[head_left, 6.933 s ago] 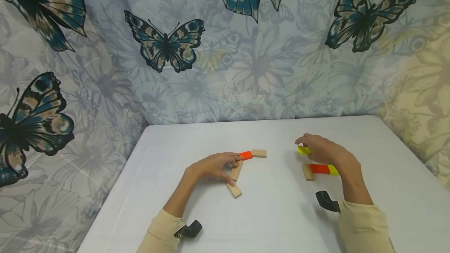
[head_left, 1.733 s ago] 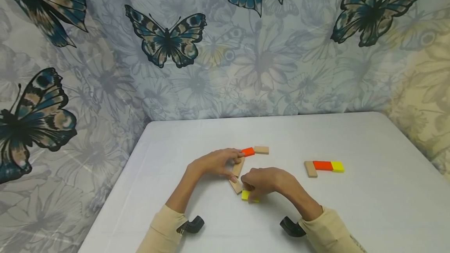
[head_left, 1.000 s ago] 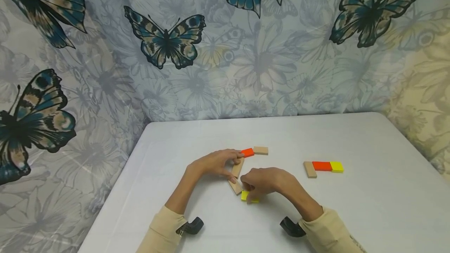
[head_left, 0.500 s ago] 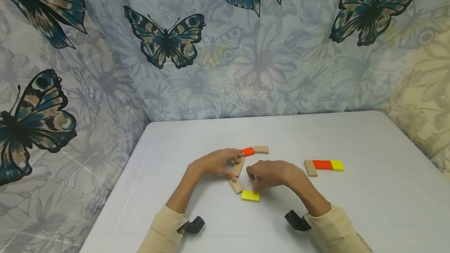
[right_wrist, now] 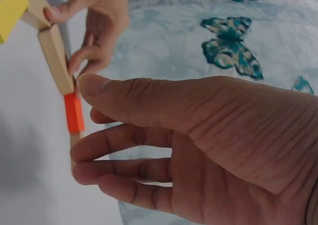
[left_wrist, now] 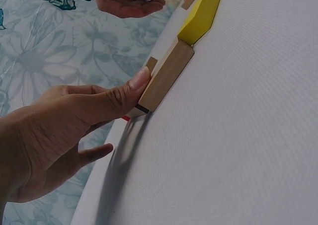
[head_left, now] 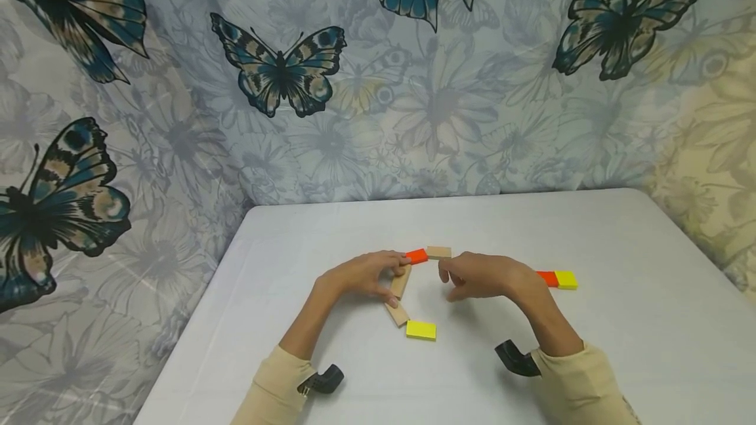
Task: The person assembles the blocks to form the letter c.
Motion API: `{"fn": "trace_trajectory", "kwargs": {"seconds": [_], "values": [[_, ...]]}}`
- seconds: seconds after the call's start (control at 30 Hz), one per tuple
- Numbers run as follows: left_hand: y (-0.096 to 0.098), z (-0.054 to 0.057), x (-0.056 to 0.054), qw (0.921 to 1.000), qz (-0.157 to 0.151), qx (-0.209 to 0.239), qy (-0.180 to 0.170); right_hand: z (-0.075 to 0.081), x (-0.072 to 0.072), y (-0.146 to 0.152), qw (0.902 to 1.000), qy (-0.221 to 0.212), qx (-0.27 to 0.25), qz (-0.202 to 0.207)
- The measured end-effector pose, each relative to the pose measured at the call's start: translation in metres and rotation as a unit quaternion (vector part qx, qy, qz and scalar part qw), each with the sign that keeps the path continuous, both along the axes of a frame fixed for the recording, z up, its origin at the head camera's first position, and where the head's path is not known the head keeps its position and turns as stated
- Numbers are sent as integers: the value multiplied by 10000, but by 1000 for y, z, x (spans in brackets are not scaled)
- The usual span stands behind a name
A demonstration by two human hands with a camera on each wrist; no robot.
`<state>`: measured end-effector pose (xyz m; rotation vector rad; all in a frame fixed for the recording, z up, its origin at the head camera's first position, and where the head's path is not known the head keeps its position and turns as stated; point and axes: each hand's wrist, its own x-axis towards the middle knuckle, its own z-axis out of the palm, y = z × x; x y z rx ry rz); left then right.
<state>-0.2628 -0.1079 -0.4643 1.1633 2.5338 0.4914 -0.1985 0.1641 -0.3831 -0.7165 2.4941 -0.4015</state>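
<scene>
My left hand (head_left: 361,275) rests on a bent row of flat blocks. Its thumb touches the lower wooden block (head_left: 398,315), and its other fingertips lie by the upper wooden block (head_left: 400,284) and the red block (head_left: 417,256). A third wooden block (head_left: 439,252) continues the row at the far end. At the near end lies a yellow block (head_left: 421,330), its corner against the lower wooden block. My right hand (head_left: 487,275) hovers right of the row, near the far wooden block. Its fingers (right_wrist: 134,140) are loosely curved, with nothing between them and the thumb.
Farther right on the white table (head_left: 638,346) lie a red block (head_left: 547,279) and a yellow block (head_left: 566,280) end to end; my right hand hides what adjoins them. Butterfly-patterned fabric (head_left: 413,149) hangs behind the table's back edge.
My right hand brought the yellow block from the right side to the near end of the row, let go, and moved up and right. My left hand stays in place.
</scene>
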Motion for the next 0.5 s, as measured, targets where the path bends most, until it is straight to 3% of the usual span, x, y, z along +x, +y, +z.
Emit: {"fn": "trace_trajectory", "kwargs": {"seconds": [0.23,0.5], "values": [[1,1,0,10000,-23,-26,24,9,-2,29,9992,341,-228,29],[0,1,1,10000,10,-6,-52,13,-4,67,9968,610,-464,-218]]}}
